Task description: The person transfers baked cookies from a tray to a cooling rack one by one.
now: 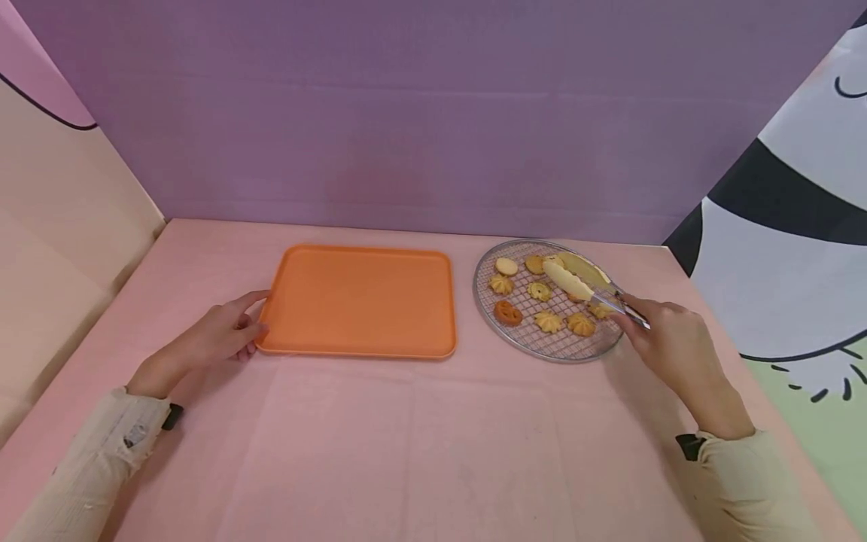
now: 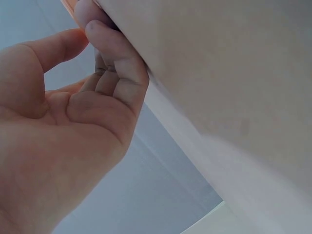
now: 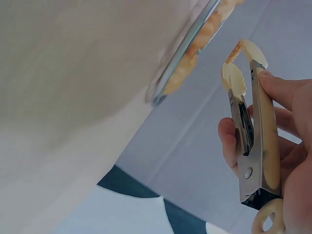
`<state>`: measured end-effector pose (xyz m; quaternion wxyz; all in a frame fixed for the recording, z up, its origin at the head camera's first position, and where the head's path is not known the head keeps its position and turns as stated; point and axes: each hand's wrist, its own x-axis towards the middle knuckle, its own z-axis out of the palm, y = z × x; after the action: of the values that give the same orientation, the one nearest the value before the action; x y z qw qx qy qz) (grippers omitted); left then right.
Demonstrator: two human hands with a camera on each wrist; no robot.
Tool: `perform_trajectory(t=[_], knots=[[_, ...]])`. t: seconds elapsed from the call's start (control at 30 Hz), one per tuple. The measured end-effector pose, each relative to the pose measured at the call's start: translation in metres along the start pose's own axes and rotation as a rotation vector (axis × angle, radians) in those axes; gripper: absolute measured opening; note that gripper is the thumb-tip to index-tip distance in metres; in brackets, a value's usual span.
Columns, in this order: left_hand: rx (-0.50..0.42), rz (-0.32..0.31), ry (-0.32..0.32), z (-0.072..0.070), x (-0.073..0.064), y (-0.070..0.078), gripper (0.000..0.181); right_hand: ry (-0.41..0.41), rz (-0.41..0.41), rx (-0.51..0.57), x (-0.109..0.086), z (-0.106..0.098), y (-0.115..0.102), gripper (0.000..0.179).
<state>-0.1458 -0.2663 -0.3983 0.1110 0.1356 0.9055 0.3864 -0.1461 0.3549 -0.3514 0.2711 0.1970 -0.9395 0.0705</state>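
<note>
In the head view my left hand [image 1: 220,331] is at the left edge of an orange rectangular tray [image 1: 359,301], thumb and index finger on the rim. The left wrist view shows its other fingers [image 2: 119,73] curled against the table. My right hand [image 1: 677,342] grips metal tongs [image 1: 612,301] with cream scalloped tips, over the right part of a round mesh tray [image 1: 531,348]. Several cookies lie on the mesh, among them a pretzel-shaped one [image 1: 507,313]. In the right wrist view a thin golden-brown cookie [image 3: 234,51] shows between the tongs' tips.
A pink-covered table [image 1: 406,436] lies under both trays. Behind it rises a purple panel [image 1: 420,135]. A beige panel [image 1: 61,196] borders the left, and a printed black-and-white panel [image 1: 792,248] borders the right.
</note>
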Motion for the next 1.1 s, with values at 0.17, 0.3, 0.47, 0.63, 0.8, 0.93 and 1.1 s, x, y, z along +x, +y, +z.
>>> perform_trajectory(t=[0.17,0.3,0.47,0.63,0.8,0.93,1.1], knots=[[0.007,-0.003,-0.002,0.000,0.001,0.000,0.064,-0.005,0.027,-0.018,-0.005,-0.001,0.015,0.041],[0.007,-0.007,-0.007,0.000,0.000,0.001,0.065,0.011,0.034,-0.032,-0.009,-0.002,0.024,0.039],[0.006,-0.006,-0.006,-0.001,0.000,0.000,0.065,-0.002,0.053,-0.057,-0.014,-0.005,0.035,0.038],[0.015,-0.020,-0.007,-0.001,0.001,0.000,0.065,-0.006,0.071,-0.084,-0.019,-0.007,0.044,0.037],[0.023,-0.019,-0.004,-0.002,0.001,0.002,0.064,-0.031,0.101,-0.095,-0.023,-0.007,0.051,0.038],[0.024,-0.018,-0.006,-0.002,0.000,0.003,0.064,-0.084,0.131,-0.102,-0.025,-0.004,0.056,0.039],[0.014,-0.024,-0.005,-0.002,0.001,0.002,0.064,-0.114,0.153,-0.102,-0.026,-0.001,0.059,0.041]])
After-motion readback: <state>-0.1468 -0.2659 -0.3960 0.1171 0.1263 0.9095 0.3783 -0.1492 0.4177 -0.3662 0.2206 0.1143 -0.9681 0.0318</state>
